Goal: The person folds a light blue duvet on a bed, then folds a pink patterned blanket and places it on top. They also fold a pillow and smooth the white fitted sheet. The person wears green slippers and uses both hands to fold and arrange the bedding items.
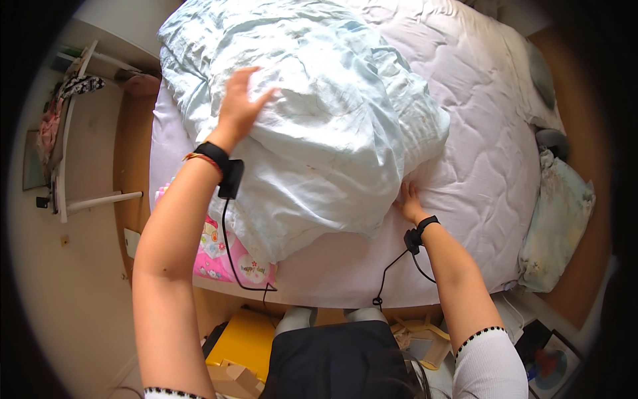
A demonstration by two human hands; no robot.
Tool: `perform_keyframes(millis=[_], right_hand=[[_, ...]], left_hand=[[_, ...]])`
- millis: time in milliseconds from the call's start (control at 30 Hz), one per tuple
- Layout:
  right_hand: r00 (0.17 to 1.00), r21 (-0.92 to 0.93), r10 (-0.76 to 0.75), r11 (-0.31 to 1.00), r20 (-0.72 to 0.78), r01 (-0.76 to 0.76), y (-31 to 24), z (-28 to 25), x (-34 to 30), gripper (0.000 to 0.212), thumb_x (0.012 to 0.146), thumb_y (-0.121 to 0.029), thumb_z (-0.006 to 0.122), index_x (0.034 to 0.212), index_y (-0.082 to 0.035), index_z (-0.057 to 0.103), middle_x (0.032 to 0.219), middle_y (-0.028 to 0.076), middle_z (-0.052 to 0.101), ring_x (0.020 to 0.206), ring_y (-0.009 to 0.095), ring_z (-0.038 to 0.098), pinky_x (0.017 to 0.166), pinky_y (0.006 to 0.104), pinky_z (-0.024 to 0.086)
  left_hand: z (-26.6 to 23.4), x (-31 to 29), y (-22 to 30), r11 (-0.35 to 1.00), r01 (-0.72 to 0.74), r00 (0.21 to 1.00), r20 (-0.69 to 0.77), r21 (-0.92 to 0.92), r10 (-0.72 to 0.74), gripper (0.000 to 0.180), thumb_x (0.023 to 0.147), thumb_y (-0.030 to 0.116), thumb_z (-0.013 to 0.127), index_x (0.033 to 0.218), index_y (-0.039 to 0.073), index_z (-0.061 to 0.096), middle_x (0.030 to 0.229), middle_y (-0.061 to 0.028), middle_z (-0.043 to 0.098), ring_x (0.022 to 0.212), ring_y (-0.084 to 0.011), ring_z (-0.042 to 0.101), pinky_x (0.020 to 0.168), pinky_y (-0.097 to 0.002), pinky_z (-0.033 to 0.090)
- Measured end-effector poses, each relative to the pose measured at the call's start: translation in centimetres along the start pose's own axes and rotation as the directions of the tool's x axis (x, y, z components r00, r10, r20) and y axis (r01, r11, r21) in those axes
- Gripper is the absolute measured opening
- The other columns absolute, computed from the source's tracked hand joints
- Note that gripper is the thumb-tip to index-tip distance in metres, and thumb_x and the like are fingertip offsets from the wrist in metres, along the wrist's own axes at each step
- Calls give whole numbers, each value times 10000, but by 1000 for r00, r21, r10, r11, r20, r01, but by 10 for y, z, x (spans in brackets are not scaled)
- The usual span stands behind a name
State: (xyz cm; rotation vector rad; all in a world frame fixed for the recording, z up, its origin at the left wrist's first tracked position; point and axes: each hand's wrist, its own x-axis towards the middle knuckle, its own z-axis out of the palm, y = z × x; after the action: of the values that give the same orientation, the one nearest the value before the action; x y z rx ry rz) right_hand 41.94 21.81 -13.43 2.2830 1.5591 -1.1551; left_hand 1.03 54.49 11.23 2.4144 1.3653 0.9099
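Observation:
A rumpled pale blue duvet (325, 126) lies heaped over the left and middle of the bed. My left hand (240, 110) is over its upper left part, fingers and thumb spread and slightly blurred, holding nothing. Whether that hand touches the cloth I cannot tell. At the duvet's lower right edge, my right hand (411, 205) rests against the lavender quilted mattress cover (465, 186). Its fingers stretch forward beside the duvet, with the tips partly hard to make out. Each wrist wears a black band with a cable.
A pink patterned cloth (232, 256) sticks out under the duvet's lower left side. Past the bed's right edge lies a pale green pillow (557, 223). White shelving (66, 146) stands at the left wall. A yellow box (242, 342) and a cardboard box (234, 380) are near my legs.

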Motion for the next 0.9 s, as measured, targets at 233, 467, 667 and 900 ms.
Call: perform_keyframes(millis=[233,467,667,900], right_hand=[[998,0,-29,1000,55,29,8,-8,2,891,903,-409,622,1571,-131,103,1614,240,-7,1479,450,37,1204,474,155],[999,31,-29,999,23,29,1,-4,-3,893,898,-405,623,1572,-133,103,1615,236,-33,1481,442,42,1204,464,154],[999,21,-22,1000,37,21,4,-5,-1,917,881,-415,637,1571,-125,106,1613,241,-32,1478,452,40,1202,464,162],[999,480,38,875,38,-52,-8,-53,-6,903,778,-426,685,1518,-88,293,1541,220,274,1445,359,234,1170,457,217]], left_hand=[[-1,32,44,957,-176,884,465,232,49,233,981,303,522,1010,99,631,912,-173,681,864,-390,636,756,-471,501],[-73,95,-26,719,228,934,63,656,-353,285,975,369,489,1122,193,659,982,-132,705,977,-360,654,837,-482,503],[-31,-2,-51,887,324,944,-50,329,-326,504,872,290,637,1341,146,523,1309,-205,525,1247,-385,464,1049,-489,366],[-63,-256,39,661,661,710,12,-354,-704,262,904,243,671,957,76,476,836,5,387,784,-131,394,737,-260,372]])
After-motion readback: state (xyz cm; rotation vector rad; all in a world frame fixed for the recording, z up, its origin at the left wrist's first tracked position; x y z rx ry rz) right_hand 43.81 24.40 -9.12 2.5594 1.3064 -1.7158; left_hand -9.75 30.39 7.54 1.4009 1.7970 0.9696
